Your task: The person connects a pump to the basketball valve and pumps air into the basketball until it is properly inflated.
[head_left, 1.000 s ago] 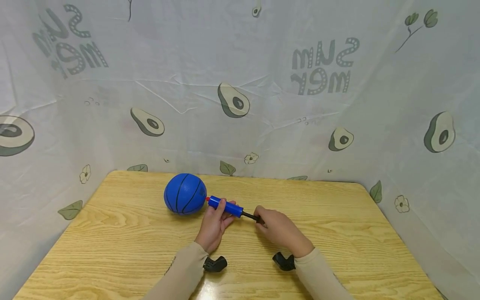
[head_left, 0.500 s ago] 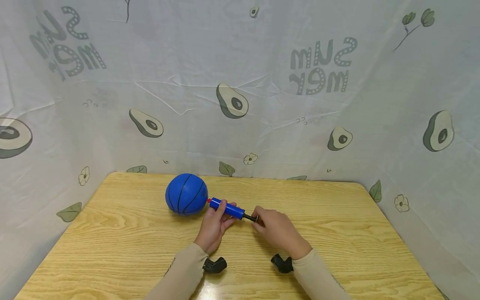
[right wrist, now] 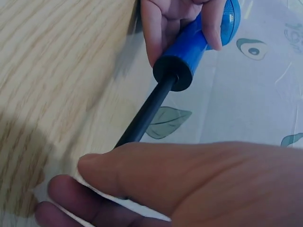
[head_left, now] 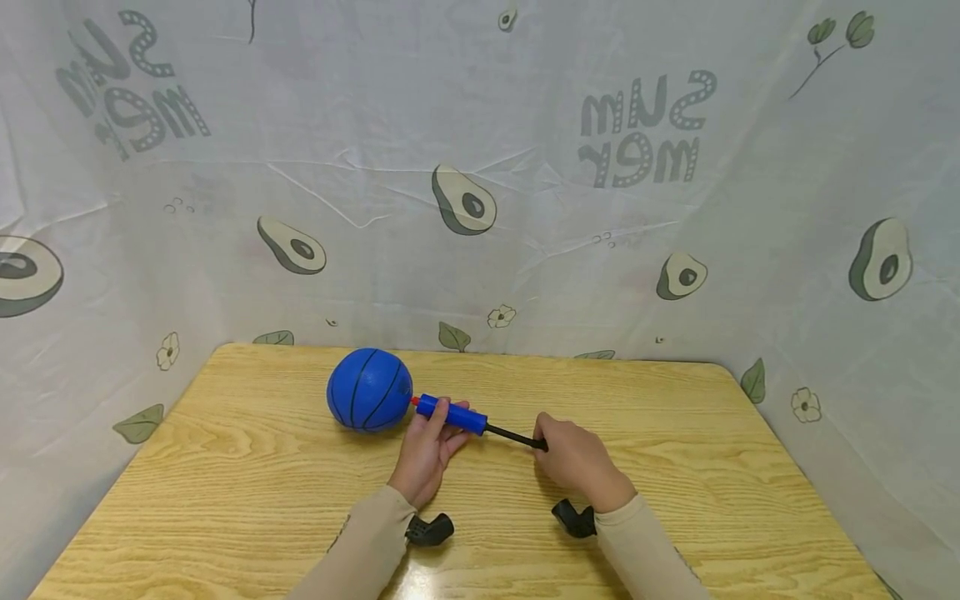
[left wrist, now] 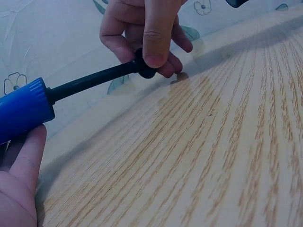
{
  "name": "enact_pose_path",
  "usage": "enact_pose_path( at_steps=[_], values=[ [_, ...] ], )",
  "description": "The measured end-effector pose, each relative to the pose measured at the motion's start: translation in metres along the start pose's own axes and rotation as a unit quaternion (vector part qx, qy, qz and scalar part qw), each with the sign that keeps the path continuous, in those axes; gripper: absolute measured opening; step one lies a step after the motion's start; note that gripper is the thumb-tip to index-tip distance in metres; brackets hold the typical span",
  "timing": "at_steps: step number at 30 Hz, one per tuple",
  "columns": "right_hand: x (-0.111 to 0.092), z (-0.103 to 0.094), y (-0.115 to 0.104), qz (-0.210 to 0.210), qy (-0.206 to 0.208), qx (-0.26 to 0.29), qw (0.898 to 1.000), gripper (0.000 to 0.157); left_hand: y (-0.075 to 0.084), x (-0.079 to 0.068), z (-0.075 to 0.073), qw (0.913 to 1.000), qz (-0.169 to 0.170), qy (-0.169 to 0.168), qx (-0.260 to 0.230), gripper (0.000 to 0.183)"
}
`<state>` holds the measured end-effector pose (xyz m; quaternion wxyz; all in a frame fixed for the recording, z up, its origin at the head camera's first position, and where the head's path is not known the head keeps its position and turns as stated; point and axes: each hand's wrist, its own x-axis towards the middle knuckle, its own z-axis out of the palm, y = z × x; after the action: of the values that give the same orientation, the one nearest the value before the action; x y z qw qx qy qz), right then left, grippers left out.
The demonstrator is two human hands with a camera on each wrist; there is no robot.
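Note:
A blue ball [head_left: 369, 390] with black seam lines sits toward the back left of the table. At its right side is the red tip [head_left: 415, 401] of a blue hand pump [head_left: 467, 419]. My left hand [head_left: 423, 454] grips the pump's barrel, thumb across the top. The black rod [left wrist: 94, 81] sticks out far from the barrel's end. My right hand [head_left: 576, 457] pinches the black handle at the rod's end; in the left wrist view thumb and fingers close on that handle [left wrist: 144, 64]. In the right wrist view my own right hand [right wrist: 189, 179] hides the handle.
Under everything is a wood-grain table [head_left: 225, 500]. A pale curtain [head_left: 375, 108] with avocado and leaf prints hangs behind it and along both sides. Black wrist devices [head_left: 430, 530] sit at both sleeve cuffs.
My right hand first moved left, pushing the rod into the barrel, then pulled right, drawing it out longer than before. The ball shifted slightly right and back; my left hand stayed nearly still.

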<state>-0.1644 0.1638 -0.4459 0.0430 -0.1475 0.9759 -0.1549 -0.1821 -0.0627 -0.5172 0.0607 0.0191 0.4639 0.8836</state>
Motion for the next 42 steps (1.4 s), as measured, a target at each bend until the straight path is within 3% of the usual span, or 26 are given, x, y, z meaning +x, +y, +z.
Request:
enact_pose_path(
  at_steps=[7,15,23,28,31,36,42],
  values=[
    [0.001,-0.003,-0.003,-0.008,-0.005,-0.01,1.0,0.013,-0.002,-0.001,-0.003,1.0,0.004,0.006,0.006,0.062],
    [0.005,0.003,-0.005,-0.083,0.043,-0.016,0.996,0.014,-0.001,-0.001,-0.003,0.9998,0.006,0.013,0.014,0.068],
    [0.011,0.008,-0.012,-0.159,0.057,-0.005,0.986,0.01,-0.001,0.0,-0.002,0.9996,0.011,-0.001,0.026,0.066],
    [0.012,0.009,-0.015,-0.184,0.047,0.006,0.982,0.02,0.0,-0.001,0.0,0.9993,0.008,-0.01,0.034,0.063],
    [0.012,0.011,-0.015,-0.182,0.051,0.01,0.982,0.023,0.0,-0.001,0.001,0.9992,0.005,-0.01,0.038,0.063],
    [0.011,0.014,-0.014,-0.147,0.067,0.019,0.987,0.014,-0.001,-0.002,0.001,0.9993,-0.005,-0.01,0.036,0.066],
    [0.008,0.013,-0.013,-0.123,0.088,-0.018,0.988,0.013,-0.001,0.0,0.001,0.9998,-0.005,-0.004,0.02,0.066]
  ],
)
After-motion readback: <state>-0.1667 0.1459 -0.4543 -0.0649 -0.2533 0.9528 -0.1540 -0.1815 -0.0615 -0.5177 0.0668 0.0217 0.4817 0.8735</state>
